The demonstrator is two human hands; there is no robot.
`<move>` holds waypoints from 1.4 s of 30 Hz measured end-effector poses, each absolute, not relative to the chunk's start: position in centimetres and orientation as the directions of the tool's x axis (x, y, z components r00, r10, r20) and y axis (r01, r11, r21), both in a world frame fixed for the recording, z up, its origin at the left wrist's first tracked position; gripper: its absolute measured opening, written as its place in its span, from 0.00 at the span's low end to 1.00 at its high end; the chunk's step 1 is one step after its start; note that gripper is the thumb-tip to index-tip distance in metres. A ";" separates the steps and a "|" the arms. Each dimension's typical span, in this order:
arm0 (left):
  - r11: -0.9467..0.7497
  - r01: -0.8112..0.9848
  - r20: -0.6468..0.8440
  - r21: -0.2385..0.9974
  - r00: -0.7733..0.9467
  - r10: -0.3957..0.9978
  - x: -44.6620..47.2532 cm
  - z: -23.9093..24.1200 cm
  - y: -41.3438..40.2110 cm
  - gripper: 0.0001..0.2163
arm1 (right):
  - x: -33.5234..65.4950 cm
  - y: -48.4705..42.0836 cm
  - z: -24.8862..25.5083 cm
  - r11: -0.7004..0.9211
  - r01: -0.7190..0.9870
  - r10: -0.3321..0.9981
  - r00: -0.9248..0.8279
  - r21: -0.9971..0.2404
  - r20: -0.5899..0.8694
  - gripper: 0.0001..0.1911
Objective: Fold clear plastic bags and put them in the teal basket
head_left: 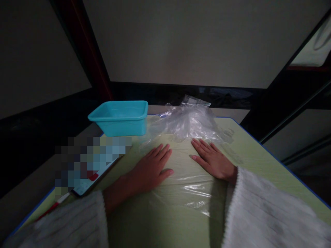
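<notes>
A clear plastic bag (pixel 186 179) lies spread flat over the middle of the pale yellow-green table (pixel 245 148). My left hand (pixel 151 168) rests palm down on the bag's left side, fingers stretched out and pointing away from me. On its right side my right hand (pixel 213 160) lies flat too, with the fingers angled toward the far left. Neither hand grips anything. Just beyond the fingertips sits a crumpled heap of clear plastic (pixel 191 120); whether it is the same piece as the flat bag, I cannot tell.
A turquoise plastic basin (pixel 120 125) stands at the table's far left. Nearer on the left lies a phone-like device (pixel 89 182), partly blurred out, with a red and white strip (pixel 57 203) beside it. A wall panel (pixel 181 44) rises behind the table.
</notes>
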State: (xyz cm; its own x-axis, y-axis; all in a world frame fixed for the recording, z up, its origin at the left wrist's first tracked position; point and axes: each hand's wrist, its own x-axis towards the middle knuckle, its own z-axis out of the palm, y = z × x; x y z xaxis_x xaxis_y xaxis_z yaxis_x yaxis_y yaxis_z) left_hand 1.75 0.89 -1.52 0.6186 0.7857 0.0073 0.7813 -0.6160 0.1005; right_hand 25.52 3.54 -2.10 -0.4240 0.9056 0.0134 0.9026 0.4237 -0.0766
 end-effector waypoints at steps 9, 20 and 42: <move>-0.621 0.771 -0.024 0.139 0.630 0.776 1.3 -1.2 1.2 0.26 | 27.4 4.0 -2.2 0.416 0.902 0.908 -0.420 -0.113 -0.010 0.34; -0.656 0.711 0.263 0.252 0.603 0.754 3.3 -1.4 -1.1 0.21 | 23.8 0.9 -0.8 0.663 0.665 0.728 -0.681 -0.344 0.086 0.29; -0.624 0.743 -0.071 0.242 0.655 0.752 3.1 -1.4 -1.2 0.37 | 26.1 2.2 -0.5 0.626 0.680 0.617 -0.731 -0.382 -0.291 0.58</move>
